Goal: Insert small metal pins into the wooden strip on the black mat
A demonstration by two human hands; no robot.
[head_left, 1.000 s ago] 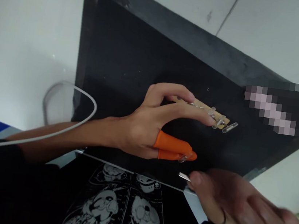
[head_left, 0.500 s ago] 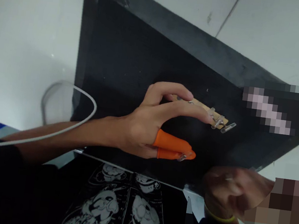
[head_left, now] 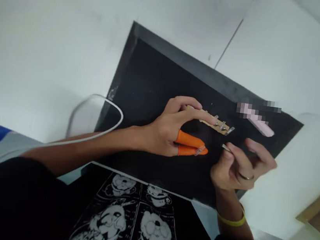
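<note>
My left hand [head_left: 167, 131] has orange finger cots [head_left: 191, 140] on its thumb and index finger. They pinch a small clear plastic piece [head_left: 199, 150]. Its other fingers stretch over a narrow tan strip [head_left: 218, 126] on the black mat, with fingertips at the strip. Several small clear pieces with metal parts sit along that strip, and one clear piece [head_left: 229, 131] lies at its right end. On the right, my right hand [head_left: 238, 167] pinches a small, thin, shiny piece [head_left: 226, 148] between thumb and index finger, just above the mat. Its exact kind is too small to tell.
The black mat [head_left: 154, 76] lies at an angle on a white table [head_left: 55, 43]. A pale pink bar [head_left: 257, 120], partly blurred, rests near its right corner. A white cable [head_left: 117, 108] loops over my left forearm. A brown-edged box [head_left: 319, 208] stands at lower right.
My right hand has come in from the lower right over the mat, with a small shiny piece in its fingers. The view has shifted back; my left hand keeps its pinch.
</note>
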